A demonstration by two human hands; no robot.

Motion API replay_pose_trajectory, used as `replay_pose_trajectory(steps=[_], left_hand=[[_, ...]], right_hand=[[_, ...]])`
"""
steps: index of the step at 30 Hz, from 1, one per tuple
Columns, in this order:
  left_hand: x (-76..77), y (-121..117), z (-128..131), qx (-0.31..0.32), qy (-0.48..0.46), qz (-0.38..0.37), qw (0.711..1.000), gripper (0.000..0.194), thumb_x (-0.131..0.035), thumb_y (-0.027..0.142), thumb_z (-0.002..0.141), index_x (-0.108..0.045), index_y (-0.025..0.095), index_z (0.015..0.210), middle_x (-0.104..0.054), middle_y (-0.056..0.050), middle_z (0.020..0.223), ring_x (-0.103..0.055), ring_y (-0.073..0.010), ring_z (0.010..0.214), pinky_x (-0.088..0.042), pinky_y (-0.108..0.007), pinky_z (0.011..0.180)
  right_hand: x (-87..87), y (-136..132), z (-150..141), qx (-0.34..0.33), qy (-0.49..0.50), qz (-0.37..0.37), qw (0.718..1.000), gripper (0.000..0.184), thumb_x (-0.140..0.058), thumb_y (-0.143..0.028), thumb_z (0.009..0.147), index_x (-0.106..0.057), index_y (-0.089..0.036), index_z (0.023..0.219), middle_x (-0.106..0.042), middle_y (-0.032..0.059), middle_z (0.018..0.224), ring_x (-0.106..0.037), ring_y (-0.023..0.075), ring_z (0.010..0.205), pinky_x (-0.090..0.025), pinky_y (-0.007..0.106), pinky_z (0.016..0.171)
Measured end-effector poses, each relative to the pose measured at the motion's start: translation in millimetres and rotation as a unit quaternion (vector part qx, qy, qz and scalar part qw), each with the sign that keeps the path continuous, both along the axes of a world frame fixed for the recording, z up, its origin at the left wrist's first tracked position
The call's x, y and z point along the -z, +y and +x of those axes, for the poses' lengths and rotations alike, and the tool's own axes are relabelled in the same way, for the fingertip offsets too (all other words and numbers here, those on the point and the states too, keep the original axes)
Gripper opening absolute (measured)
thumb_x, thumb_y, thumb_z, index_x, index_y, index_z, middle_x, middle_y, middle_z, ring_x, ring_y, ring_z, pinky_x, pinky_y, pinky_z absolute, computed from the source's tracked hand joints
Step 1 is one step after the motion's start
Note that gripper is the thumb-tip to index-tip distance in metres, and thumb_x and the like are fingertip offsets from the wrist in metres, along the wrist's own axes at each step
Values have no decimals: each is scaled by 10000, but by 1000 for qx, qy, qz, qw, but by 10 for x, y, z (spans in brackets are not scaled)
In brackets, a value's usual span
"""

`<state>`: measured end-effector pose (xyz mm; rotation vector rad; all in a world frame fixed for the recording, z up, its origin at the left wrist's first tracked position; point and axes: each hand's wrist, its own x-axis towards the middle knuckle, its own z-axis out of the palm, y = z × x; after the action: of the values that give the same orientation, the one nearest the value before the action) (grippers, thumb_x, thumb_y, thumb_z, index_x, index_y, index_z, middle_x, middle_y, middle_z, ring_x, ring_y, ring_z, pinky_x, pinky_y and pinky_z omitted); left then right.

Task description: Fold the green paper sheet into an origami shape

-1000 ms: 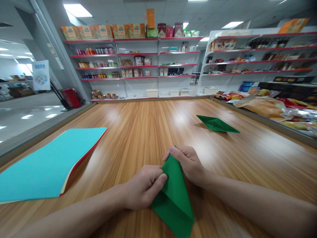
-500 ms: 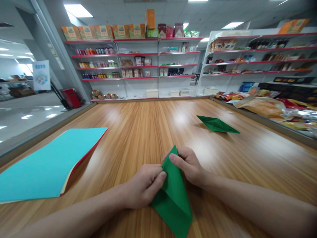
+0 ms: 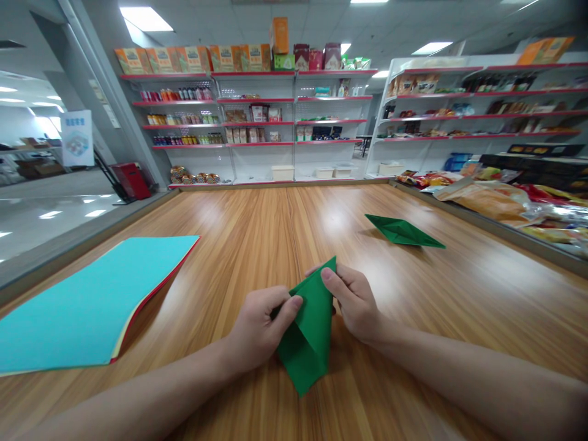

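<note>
A folded sheet of green paper (image 3: pixel 312 324) is held between both hands above the wooden table (image 3: pixel 248 233), with one pointed corner up and another hanging down toward me. My left hand (image 3: pixel 264 324) pinches its left edge, thumb on the near face. Close to the upper tip, my right hand (image 3: pixel 353 300) grips the right side, its thumb also on the near face; its other fingers are partly hidden behind the paper. Farther off to the right lies a folded green paper boat (image 3: pixel 404 231), apart from both hands.
On the left of the table lies a stack of coloured paper (image 3: pixel 101 300), turquoise on top with yellow and red edges beneath. Packaged snacks (image 3: pixel 496 199) are heaped beyond the right rim. Stocked shelves (image 3: pixel 257 122) stand behind the table.
The green paper has been turned and lifted: its upper tip has shifted up and right, and its lower corner has come up into full view. My left hand has risen slightly leftward.
</note>
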<state>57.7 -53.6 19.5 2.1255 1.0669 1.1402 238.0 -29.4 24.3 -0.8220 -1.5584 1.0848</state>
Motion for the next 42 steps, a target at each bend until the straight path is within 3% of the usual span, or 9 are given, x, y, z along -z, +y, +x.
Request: replay_pose_trajectory(steps=[3, 6, 13, 28, 42], left_hand=[[9, 6, -29, -9, 24, 95, 995, 348, -443, 244, 934, -373, 181, 599, -350, 50, 554, -358, -81, 489, -257, -214, 481], [21, 11, -48, -9, 34, 136, 990, 338, -443, 225, 932, -374, 185, 603, -346, 53, 552, -351, -79, 479, -250, -211, 470], [32, 1, -61, 8, 17, 129, 992, 290, -499, 244, 909, -419, 182, 637, -391, 50, 558, -382, -79, 486, -283, -202, 478], [42, -31, -32, -43, 44, 166, 984, 310, -466, 183, 923, -379, 188, 627, -302, 73, 532, -327, -61, 436, -234, -206, 449], [33, -21, -22, -26, 32, 187, 981, 257, -472, 152, 916, -404, 186, 670, -320, 61, 579, -340, -77, 479, -250, -225, 476]], right_hand=[[10, -1, -9, -13, 3, 19, 1000, 386, -466, -476, 914, -524, -165, 693, -441, -25, 520, -425, 99, 449, -340, 218, 393], [35, 7, -4, -13, 2, 36, 999, 419, -466, -464, 922, -418, -187, 612, -417, -36, 497, -400, 86, 427, -309, 211, 375], [56, 6, 19, -6, -28, 69, 997, 423, -437, -445, 943, -421, -183, 611, -443, -30, 508, -415, 86, 442, -311, 216, 395], [30, 12, -9, 51, -100, 109, 988, 434, -411, -453, 946, -373, -197, 598, -375, -36, 512, -372, 82, 446, -278, 219, 393], [58, 28, 5, 58, -78, 130, 987, 399, -427, -374, 952, -381, -188, 602, -368, -45, 522, -359, 69, 445, -273, 204, 398]])
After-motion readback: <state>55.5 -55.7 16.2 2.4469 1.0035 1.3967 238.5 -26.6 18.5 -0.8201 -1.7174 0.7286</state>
